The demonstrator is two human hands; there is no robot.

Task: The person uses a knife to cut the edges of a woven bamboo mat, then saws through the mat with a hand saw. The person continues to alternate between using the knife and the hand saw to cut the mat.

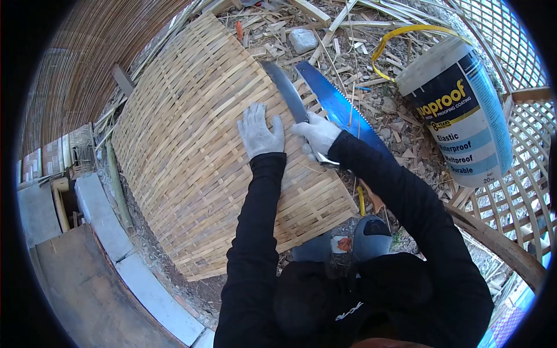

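Observation:
A large woven bamboo mat lies in front of me on the ground. My left hand, in a pale work glove, rests flat on the mat with its fingers stretched out. My right hand, gloved too, is closed around the handle of a big knife. The blade points away from me, along the mat's right edge. Just right of the knife lies a handsaw with a blue blade, partly hidden by my right forearm.
A white coating bucket with a yellow handle lies tilted at the right, near a lattice bamboo panel. Bamboo offcuts and a stone litter the ground beyond. Pale blocks and a brown board line the left.

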